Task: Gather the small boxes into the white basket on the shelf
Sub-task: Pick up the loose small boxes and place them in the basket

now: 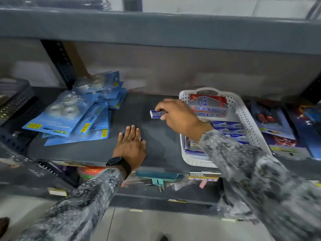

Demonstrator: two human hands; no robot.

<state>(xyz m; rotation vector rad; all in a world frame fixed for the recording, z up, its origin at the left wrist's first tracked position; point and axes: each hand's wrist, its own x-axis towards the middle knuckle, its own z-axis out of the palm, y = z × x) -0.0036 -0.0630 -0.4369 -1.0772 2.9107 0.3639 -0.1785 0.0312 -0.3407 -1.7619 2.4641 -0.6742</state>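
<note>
A white perforated basket (pixel 246 119) sits on the dark shelf at the right, holding several small blue-and-white boxes (pixel 229 129) and grey-and-red cartons (pixel 208 106) at its far end. My right hand (pixel 178 117) hovers just left of the basket, shut on a small blue-and-white box (pixel 155 113) held above the shelf. My left hand (pixel 132 146) lies flat, palm down, on the shelf's front part with fingers spread and nothing in it. A black watch is on that wrist.
A pile of blue blister packs (pixel 78 112) lies on the shelf (pixel 156 153) to the left. More packaged goods (pixel 278 126) lie right of the basket. A grey shelf board (pixel 156 30) runs overhead. A lower shelf holds a teal item (pixel 158 176).
</note>
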